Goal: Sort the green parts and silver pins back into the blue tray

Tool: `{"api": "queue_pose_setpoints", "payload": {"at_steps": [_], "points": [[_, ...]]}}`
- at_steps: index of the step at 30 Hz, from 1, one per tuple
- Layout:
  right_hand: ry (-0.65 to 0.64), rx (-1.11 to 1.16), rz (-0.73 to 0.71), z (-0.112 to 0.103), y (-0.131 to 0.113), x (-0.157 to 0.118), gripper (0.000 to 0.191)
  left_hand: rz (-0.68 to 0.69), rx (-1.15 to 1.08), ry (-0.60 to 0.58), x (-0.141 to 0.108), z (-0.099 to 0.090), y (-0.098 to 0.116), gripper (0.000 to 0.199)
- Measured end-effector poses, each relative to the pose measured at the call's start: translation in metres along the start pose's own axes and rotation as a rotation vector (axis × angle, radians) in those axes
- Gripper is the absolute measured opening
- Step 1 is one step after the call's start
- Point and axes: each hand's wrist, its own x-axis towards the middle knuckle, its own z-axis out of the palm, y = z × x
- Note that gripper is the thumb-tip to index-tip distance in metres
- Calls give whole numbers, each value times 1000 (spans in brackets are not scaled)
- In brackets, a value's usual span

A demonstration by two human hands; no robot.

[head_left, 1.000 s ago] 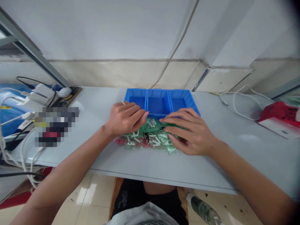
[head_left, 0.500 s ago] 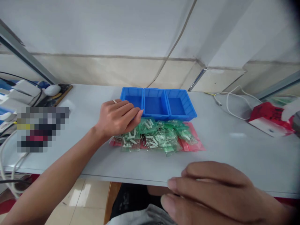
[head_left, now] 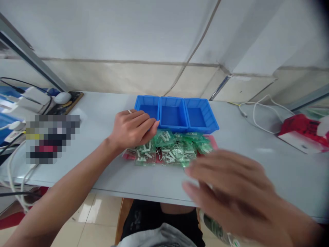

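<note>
My left hand, a ring on one finger, is closed with its fingers curled. It lies across the front of the left of three joined blue bins and the left end of the bag pile. Its palm side is hidden, so I cannot tell if anything is inside. Small clear-green plastic bags holding white strips and small metal pieces lie heaped on red plastic sheeting. My right hand, blurred by motion, hovers close to the camera at the right front. Its fingers are stretched out and its thumb stands apart; nothing shows between them.
Plugs and white adapters with cables crowd the table's left end, beside a pixelated patch. A white cable lies at the back right, near a red package on a white box. The wall rises behind the bins.
My right hand has risen and its thumb has spread from the fingers; it now covers the right end of the bag pile. The view has shifted slightly; my left hand stays in place.
</note>
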Motion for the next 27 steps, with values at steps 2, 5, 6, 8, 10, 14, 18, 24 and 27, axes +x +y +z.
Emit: {"api": "queue_pose_setpoints", "payload": {"at_steps": [2, 5, 6, 8, 10, 14, 18, 24, 27], "points": [[61, 37, -235, 17, 32, 13, 20, -1, 6, 4, -1, 1, -1, 15], [16, -2, -311, 42, 68, 25, 27, 12, 4, 0, -1, 0, 0, 14], [20, -14, -302, 47, 74, 25, 27, 16, 1, 1, -1, 0, 0, 13], [-7, -42, -283, 54, 76, 20, 29, 19, -10, 9, 0, -1, 1, 12], [-102, -94, -265, 57, 70, 14, 34, 27, -15, 25, 1, -1, 3, 11], [-223, -151, -243, 57, 63, 10, 25, 41, -6, 56, 2, -3, 5, 10], [-10, -46, -204, 53, 67, 9, 18, 21, -11, 51, 2, -4, 6, 10], [251, 218, 264, 36, 63, 8, 25, -58, -110, -2, 1, -3, 18, 55], [217, 367, 371, 33, 58, 9, 26, -33, -234, 43, 5, -3, 27, 38]]}}
